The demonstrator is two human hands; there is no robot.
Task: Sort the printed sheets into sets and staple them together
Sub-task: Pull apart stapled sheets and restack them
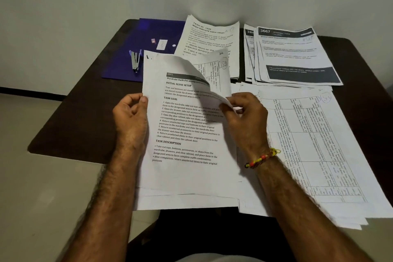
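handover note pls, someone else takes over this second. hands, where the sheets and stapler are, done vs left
Left hand: grips the left edge of the held sheets.
Right hand: pinches the top sheet, peeled back from the right edge.
Stapler: untouched on the blue folder, far left of the table.
Other sheets: table-form pile at right, "3667" pile far right, "Wipe balcony table" pile far centre.
Done: sheets partly sorted into piles; staples not discernible.
Left: finish checking the held set, staple it, then the rest.
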